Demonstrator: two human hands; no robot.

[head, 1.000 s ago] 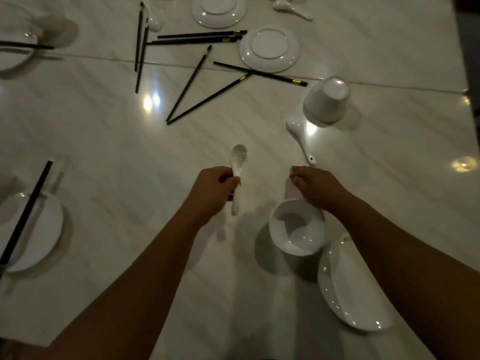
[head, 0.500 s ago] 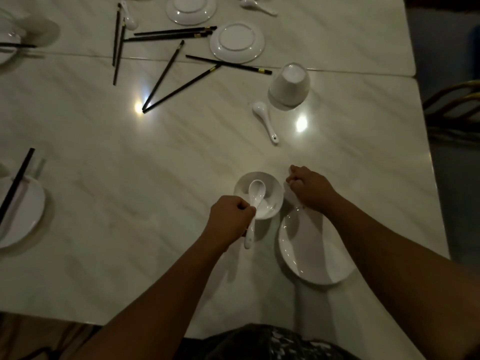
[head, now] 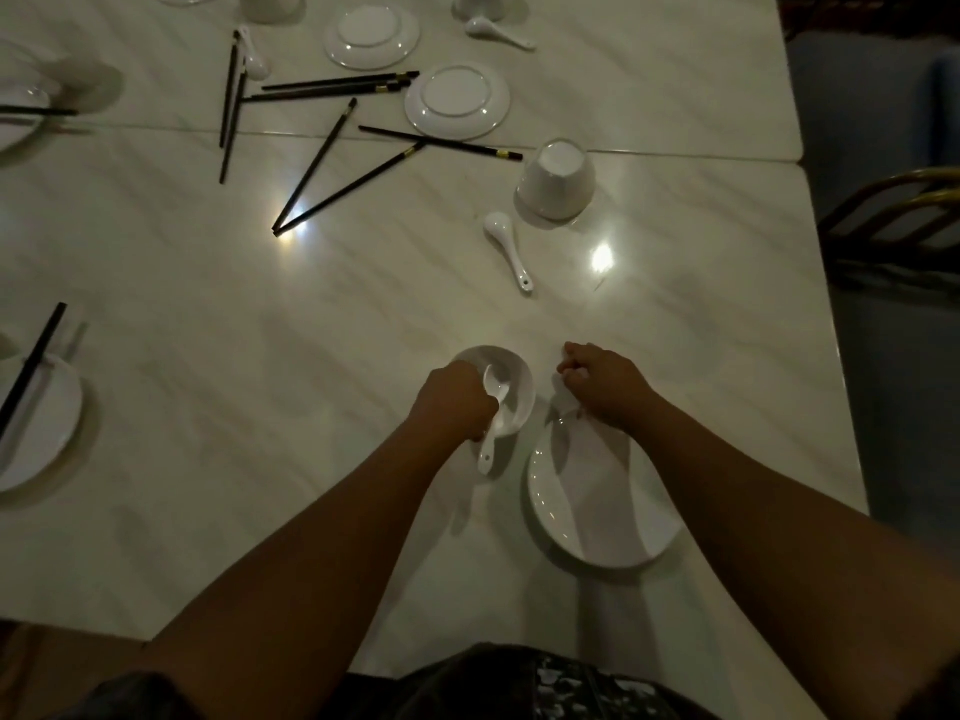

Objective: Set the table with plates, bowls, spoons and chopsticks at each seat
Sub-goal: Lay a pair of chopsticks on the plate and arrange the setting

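A white spoon [head: 493,415] is clamped in the left hand [head: 457,402] grip, scoop inside the bowl [head: 519,392] on the tabletop [head: 311,356]. The right hand [head: 605,387] is loosely curled, holding nothing, over the plate [head: 597,517] rim beside the bowl.

No words, labels, brand names, numbers or signs can be read anywhere in front of me. The white plate [head: 602,511], bowl [head: 514,392] and spoons I can see carry no visible lettering, the marble table [head: 260,407] is bare of print, and the dark chopsticks [head: 337,90] show only small gold bands, too small to hold anything readable. The patterned cloth [head: 571,683] at my lap is too dark to make out any writing.
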